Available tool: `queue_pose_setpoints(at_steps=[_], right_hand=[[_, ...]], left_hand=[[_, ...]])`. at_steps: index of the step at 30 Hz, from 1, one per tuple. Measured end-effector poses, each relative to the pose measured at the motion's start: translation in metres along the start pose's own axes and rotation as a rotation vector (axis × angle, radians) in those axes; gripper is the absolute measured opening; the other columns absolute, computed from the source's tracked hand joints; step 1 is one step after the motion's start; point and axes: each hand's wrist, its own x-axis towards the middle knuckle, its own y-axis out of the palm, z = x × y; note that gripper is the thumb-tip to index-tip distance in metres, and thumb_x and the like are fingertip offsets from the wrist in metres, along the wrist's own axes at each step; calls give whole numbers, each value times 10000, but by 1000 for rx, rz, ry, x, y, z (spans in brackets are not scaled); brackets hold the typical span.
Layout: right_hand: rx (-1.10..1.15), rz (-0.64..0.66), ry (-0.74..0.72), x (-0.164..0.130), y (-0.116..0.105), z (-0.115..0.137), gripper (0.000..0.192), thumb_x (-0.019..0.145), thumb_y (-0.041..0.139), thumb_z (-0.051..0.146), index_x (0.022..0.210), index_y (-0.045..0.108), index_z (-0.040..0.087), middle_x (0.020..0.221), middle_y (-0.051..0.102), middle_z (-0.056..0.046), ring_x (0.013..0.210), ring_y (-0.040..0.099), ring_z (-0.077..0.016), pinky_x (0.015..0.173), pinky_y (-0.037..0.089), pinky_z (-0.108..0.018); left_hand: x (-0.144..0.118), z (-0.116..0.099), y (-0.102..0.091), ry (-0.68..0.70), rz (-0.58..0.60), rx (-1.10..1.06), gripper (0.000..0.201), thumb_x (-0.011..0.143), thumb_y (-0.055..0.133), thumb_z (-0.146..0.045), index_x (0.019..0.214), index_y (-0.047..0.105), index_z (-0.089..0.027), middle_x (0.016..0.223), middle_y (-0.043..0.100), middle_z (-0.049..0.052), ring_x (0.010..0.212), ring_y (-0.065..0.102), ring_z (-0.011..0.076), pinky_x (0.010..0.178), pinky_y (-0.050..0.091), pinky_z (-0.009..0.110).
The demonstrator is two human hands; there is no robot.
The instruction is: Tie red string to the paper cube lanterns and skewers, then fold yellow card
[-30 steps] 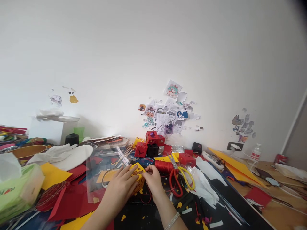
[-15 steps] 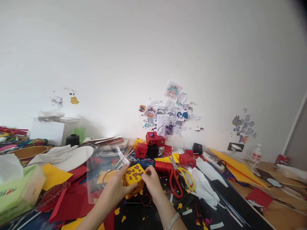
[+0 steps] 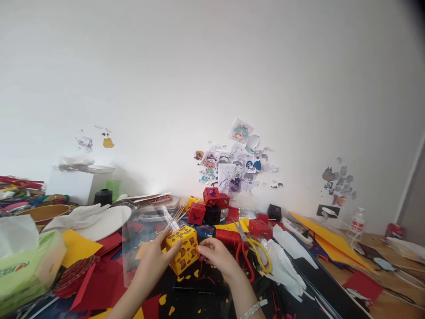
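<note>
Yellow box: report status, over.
Left hand holds yellow box. Right hand at its right edge. Scissors lie near right hand, not between hands and box.

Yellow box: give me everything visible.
The box is roughly cube-shaped, yellow, apparently card, with irregular brownish patches, maybe cut-outs, on its top and visible sides. It sits corner-on to the camera above a black surface. The left hand grips its left side; the right hand's fingertips are at its right edge. Its underside is hidden.

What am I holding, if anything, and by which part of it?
Your left hand holds the yellow patterned cube by its left side; whether your right hand holds anything is unclear.
</note>
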Motion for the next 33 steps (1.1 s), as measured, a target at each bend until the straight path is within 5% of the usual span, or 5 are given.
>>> queue_pose_setpoints(at_steps=[7,13,18,25,33], right_hand=[[-76,194,103,-7,9,2,280,629,649,350,769,510,151,685,643,-13,516,564,-100,515,355,-208],[-77,314,-7,-11,-2,4,261,647,656,391,650,588,139,508,555,31,383,359,-41,424,244,-190],[135,440,-64,-19,-19,14,323,618,690,443,674,540,163,556,562,13,479,476,-87,508,347,-216],[441,79,-463,-3,-33,103,237,725,645,397,720,496,212,490,398,80,484,418,-88,570,432,-245],[182,127,-342,14,-18,181,149,709,640,282,771,568,167,568,528,46,499,504,-76,504,427,-204]], left_hand=[[9,16,3,-77,-110,-333,608,632,548,-606,1043,539,-158,1108,628,135,997,604,294,780,507,361],[9,7,-5,-82,-184,-580,547,715,513,-571,1074,457,-163,1177,552,148,1112,533,272,875,478,371],[8,6,-11,-69,-220,-566,520,770,442,-555,1120,424,-171,1219,510,143,1148,496,275,915,447,398],[0,9,4,74,-156,-281,562,826,349,-531,1249,345,-161,1314,402,167,1251,353,301,1009,315,478],[-9,5,17,94,59,-331,564,831,344,-505,1281,301,-168,1326,426,168,1253,385,261,1019,310,447]])
